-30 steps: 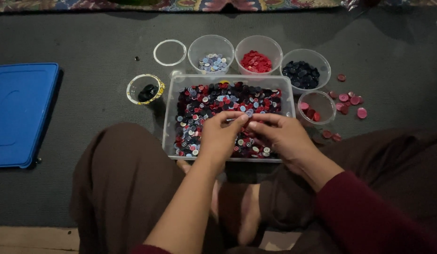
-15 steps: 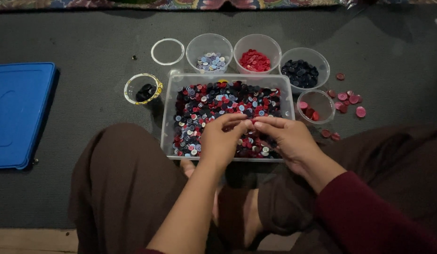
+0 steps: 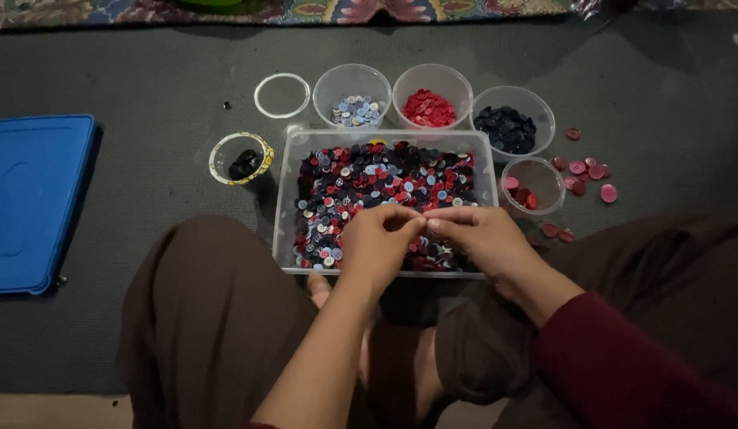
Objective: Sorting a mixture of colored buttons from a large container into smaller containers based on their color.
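A clear rectangular bin [image 3: 283,199] full of mixed red, dark blue, pale blue and white buttons [image 3: 369,179] sits on the grey mat in front of my crossed legs. Both my hands hover over its near half. My left hand [image 3: 377,242] has its fingers pinched together. My right hand [image 3: 480,234] is pinched too, and the fingertips of both hands meet above the buttons. Anything held between them is too small to see.
Behind the bin stand clear cups of pale buttons [image 3: 352,68], red buttons [image 3: 432,68] and dark blue buttons [image 3: 512,90]. A small cup of pink-red buttons [image 3: 535,163] and loose pink buttons [image 3: 591,171] lie at right. A yellow-rimmed cup [image 3: 220,151], a clear ring [image 3: 258,94] and a blue lid [image 3: 35,199] lie at left.
My hands stay over the bin's near half. The fingertips of both hands have drawn a little closer together. Nothing else has moved.
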